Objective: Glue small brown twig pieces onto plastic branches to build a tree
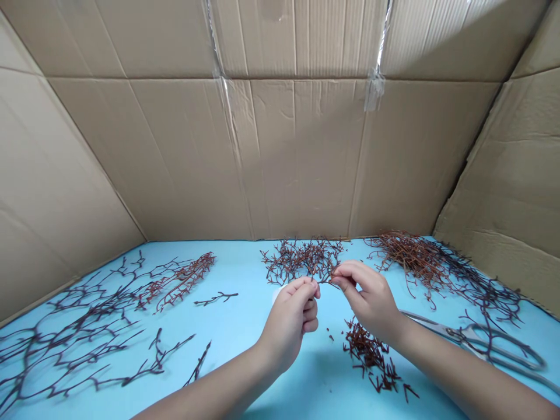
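Near the middle of the blue table, my left hand (289, 321) is closed in a loose fist, its thumb and forefinger pinched on a small dark brown twig (324, 282). My right hand (370, 300) pinches the other side of that twig between thumb and fingertips. Parts of the twig are hidden by the fingers. Just behind both hands lies a tangle of short branching twigs (301, 255). Below my right hand is a heap of small reddish-brown cut pieces (367, 349). A pair of metal scissors (464, 336) lies partly under my right forearm.
Long dark branches (79, 326) spread over the left side, with a reddish sprig bundle (186, 280) beside them. A single twig (216, 298) lies left of centre. Thin reddish stems (411, 256) and dark twigs (485, 286) pile up at right. Cardboard walls (280, 157) enclose the table.
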`<action>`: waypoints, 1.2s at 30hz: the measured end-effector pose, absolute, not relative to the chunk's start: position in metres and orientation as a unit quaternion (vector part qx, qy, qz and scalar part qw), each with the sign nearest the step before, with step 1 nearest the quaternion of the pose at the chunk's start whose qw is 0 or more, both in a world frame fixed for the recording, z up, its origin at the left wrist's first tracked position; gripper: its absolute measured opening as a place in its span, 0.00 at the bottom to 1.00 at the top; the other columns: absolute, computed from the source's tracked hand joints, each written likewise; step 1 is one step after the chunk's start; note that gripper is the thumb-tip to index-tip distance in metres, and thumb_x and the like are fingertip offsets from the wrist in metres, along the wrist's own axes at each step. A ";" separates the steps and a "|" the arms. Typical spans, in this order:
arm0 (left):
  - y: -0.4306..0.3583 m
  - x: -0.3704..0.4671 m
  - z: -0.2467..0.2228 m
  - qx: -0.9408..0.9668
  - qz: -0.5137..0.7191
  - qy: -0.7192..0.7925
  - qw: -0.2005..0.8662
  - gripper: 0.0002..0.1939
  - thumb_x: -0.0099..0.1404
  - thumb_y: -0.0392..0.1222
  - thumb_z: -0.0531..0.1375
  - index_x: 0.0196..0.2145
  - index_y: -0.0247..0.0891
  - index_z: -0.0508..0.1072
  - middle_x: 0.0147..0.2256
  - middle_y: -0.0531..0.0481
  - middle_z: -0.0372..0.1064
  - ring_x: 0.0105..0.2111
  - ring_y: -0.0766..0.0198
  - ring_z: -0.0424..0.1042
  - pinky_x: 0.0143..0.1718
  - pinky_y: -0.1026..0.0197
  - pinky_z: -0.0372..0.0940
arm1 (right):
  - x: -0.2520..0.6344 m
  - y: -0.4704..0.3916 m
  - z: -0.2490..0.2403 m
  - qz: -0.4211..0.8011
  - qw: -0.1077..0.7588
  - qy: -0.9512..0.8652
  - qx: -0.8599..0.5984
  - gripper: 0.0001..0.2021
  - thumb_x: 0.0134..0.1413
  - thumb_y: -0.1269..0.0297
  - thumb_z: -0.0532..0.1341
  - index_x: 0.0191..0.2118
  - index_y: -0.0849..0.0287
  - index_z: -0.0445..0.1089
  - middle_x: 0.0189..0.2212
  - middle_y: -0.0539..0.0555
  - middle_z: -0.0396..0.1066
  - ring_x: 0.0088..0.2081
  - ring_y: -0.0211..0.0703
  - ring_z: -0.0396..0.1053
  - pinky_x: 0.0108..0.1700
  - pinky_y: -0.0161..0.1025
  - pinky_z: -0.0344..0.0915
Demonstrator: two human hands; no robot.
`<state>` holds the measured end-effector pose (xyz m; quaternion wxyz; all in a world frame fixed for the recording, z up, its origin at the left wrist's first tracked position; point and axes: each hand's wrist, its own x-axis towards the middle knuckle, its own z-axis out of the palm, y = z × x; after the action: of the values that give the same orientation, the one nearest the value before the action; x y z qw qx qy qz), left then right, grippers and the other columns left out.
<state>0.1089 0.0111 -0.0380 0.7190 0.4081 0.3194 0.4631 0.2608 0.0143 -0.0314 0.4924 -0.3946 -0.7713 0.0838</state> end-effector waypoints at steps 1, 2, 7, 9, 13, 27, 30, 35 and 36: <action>0.011 0.109 -0.036 0.400 0.460 0.319 0.726 0.10 0.57 0.41 0.54 0.20 0.37 0.58 0.16 0.62 0.38 0.16 0.74 0.36 0.16 0.69 0.37 | 0.261 0.014 -0.032 0.090 0.494 -0.770 -0.394 0.06 0.55 0.69 0.53 0.29 0.55 0.64 0.26 0.51 0.67 0.29 0.41 0.64 0.33 0.37 0.59; 0.010 0.109 -0.035 0.392 0.456 0.319 0.733 0.10 0.56 0.40 0.55 0.20 0.37 0.58 0.16 0.62 0.38 0.16 0.74 0.37 0.15 0.69 0.37 | 0.260 0.014 -0.032 0.097 0.495 -0.769 -0.393 0.06 0.55 0.69 0.53 0.29 0.55 0.64 0.26 0.51 0.66 0.29 0.41 0.63 0.33 0.37 0.59; 0.008 0.110 -0.031 0.348 0.438 0.318 0.765 0.09 0.54 0.39 0.54 0.20 0.37 0.57 0.16 0.62 0.38 0.15 0.75 0.36 0.15 0.70 0.37 | 0.259 0.013 -0.035 0.111 0.516 -0.758 -0.384 0.06 0.55 0.70 0.53 0.29 0.55 0.64 0.26 0.51 0.66 0.30 0.40 0.63 0.33 0.36 0.60; 0.008 0.110 -0.031 0.337 0.432 0.317 0.774 0.09 0.54 0.39 0.54 0.20 0.37 0.58 0.15 0.62 0.38 0.15 0.75 0.36 0.14 0.71 0.37 | 0.258 0.013 -0.037 0.108 0.520 -0.756 -0.383 0.06 0.55 0.71 0.53 0.28 0.56 0.63 0.25 0.50 0.66 0.29 0.40 0.63 0.33 0.35 0.60; 0.007 0.109 -0.032 0.341 0.429 0.323 0.771 0.10 0.55 0.38 0.54 0.20 0.37 0.57 0.15 0.62 0.39 0.15 0.75 0.37 0.14 0.71 0.37 | 0.257 0.014 -0.041 0.085 0.531 -0.761 -0.364 0.06 0.55 0.71 0.53 0.29 0.56 0.62 0.25 0.50 0.65 0.29 0.39 0.62 0.31 0.35 0.60; 0.006 0.111 -0.033 0.387 0.444 0.330 0.738 0.09 0.57 0.43 0.56 0.25 0.36 0.62 0.14 0.64 0.39 0.15 0.75 0.36 0.14 0.71 0.36 | 0.258 0.014 -0.044 -0.006 0.535 -0.775 -0.337 0.05 0.54 0.74 0.54 0.31 0.57 0.63 0.27 0.52 0.67 0.30 0.39 0.64 0.32 0.37 0.62; 0.005 0.111 -0.033 0.386 0.440 0.326 0.742 0.09 0.57 0.43 0.56 0.25 0.36 0.63 0.14 0.64 0.39 0.15 0.75 0.36 0.14 0.71 0.36 | 0.258 0.014 -0.047 -0.008 0.546 -0.770 -0.330 0.05 0.54 0.75 0.54 0.31 0.57 0.63 0.27 0.52 0.67 0.30 0.39 0.64 0.32 0.37 0.62; 0.004 0.112 -0.032 0.368 0.433 0.325 0.756 0.09 0.56 0.43 0.58 0.24 0.35 0.63 0.14 0.64 0.38 0.15 0.76 0.36 0.14 0.71 0.36 | 0.256 0.012 -0.051 0.002 0.559 -0.760 -0.333 0.06 0.54 0.75 0.54 0.30 0.58 0.63 0.25 0.51 0.66 0.29 0.39 0.63 0.32 0.37 0.62; 0.003 0.112 -0.032 0.363 0.432 0.325 0.759 0.09 0.56 0.43 0.58 0.24 0.35 0.63 0.14 0.64 0.38 0.15 0.76 0.35 0.14 0.72 0.36 | 0.255 0.012 -0.051 0.003 0.561 -0.758 -0.334 0.06 0.54 0.75 0.54 0.30 0.57 0.63 0.25 0.51 0.66 0.28 0.39 0.63 0.31 0.37 0.62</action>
<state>0.1117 0.0034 -0.0316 0.7588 0.3633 0.3253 0.4317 0.2553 0.0118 -0.0509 0.5606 -0.3340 -0.7577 0.0033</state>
